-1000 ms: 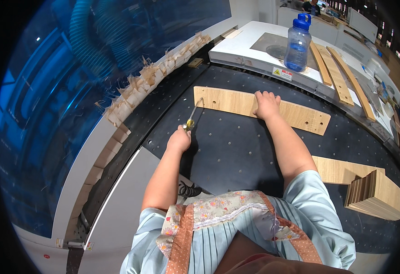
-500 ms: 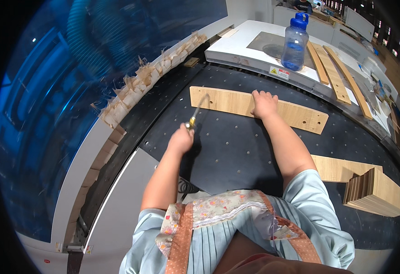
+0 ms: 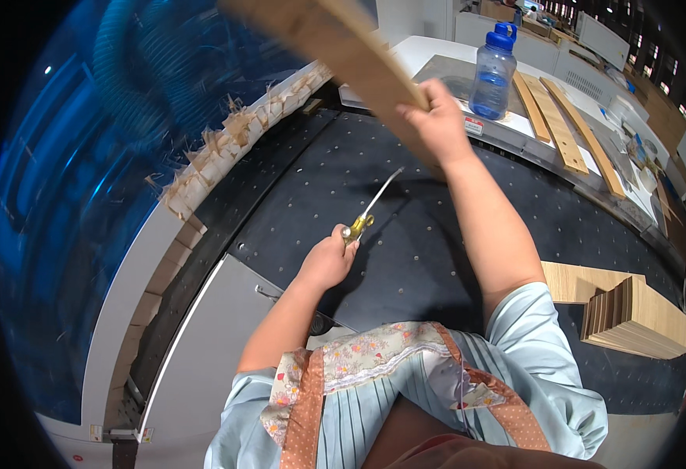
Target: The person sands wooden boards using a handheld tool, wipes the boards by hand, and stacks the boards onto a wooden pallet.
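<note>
My right hand (image 3: 441, 129) grips a long light-wood board (image 3: 362, 66) by its edge. The board is raised off the black table (image 3: 429, 258) and tilted, its far end blurred and reaching up to the left. My left hand (image 3: 329, 261) is closed around an air blow gun (image 3: 361, 227) with a brass-coloured body and a thin, bent metal nozzle. That nozzle points up and to the right, below the board and apart from it. My fingers partly hide the gun's body.
On the right lies a stack of wooden boards (image 3: 646, 319), beside another flat board (image 3: 581, 283). A blue-capped water bottle (image 3: 493, 74) and several wood strips (image 3: 554, 117) rest on the white machine top (image 3: 417, 55). Frayed strips (image 3: 237, 129) line the blue machine cover (image 3: 69, 234) at left.
The board has come up off the table, swung to a steep tilt and shifted left in my right hand. My left hand has moved slightly right and nearer me with the air blow gun.
</note>
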Demonstrator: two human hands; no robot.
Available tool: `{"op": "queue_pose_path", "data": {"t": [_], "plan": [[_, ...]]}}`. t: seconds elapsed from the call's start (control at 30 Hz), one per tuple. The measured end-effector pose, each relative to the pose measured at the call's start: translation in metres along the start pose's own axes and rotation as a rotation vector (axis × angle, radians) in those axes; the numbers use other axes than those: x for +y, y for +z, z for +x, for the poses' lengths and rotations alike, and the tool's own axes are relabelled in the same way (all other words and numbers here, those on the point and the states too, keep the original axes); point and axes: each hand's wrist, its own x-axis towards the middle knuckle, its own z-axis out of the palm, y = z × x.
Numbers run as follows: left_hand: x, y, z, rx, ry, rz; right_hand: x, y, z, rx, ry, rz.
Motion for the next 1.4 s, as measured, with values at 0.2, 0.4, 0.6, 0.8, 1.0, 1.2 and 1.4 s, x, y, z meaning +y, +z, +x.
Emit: {"op": "queue_pose_path", "data": {"t": [0.2, 0.4, 0.6, 0.8, 1.0, 1.2, 1.4], "plan": [[-0.015, -0.005, -0.005, 0.15, -0.034, 0.176, 0.029, -0.003, -0.015, 0.201, 0.221, 0.805], [-0.024, -0.009, -0.007, 0.077, -0.18, 0.256, 0.079, 0.009, -0.066, 0.453, 0.447, 1.15], [-0.029, -0.012, 0.0, 0.06, -0.27, 0.264, 0.094, 0.003, -0.083, 0.502, 0.528, 1.152], [-0.026, -0.022, 0.009, 0.02, -0.314, 0.258, 0.094, 0.003, -0.083, 0.487, 0.51, 1.157], [-0.039, -0.023, 0.004, 0.017, -0.304, 0.296, 0.101, 0.001, -0.08, 0.482, 0.506, 1.126], [-0.064, -0.015, 0.006, 0.063, -0.373, 0.266, 0.093, 0.002, -0.079, 0.464, 0.52, 1.101], [-0.068, -0.011, 0.009, 0.052, -0.321, 0.232, 0.095, -0.001, -0.078, 0.456, 0.494, 1.11]]}}
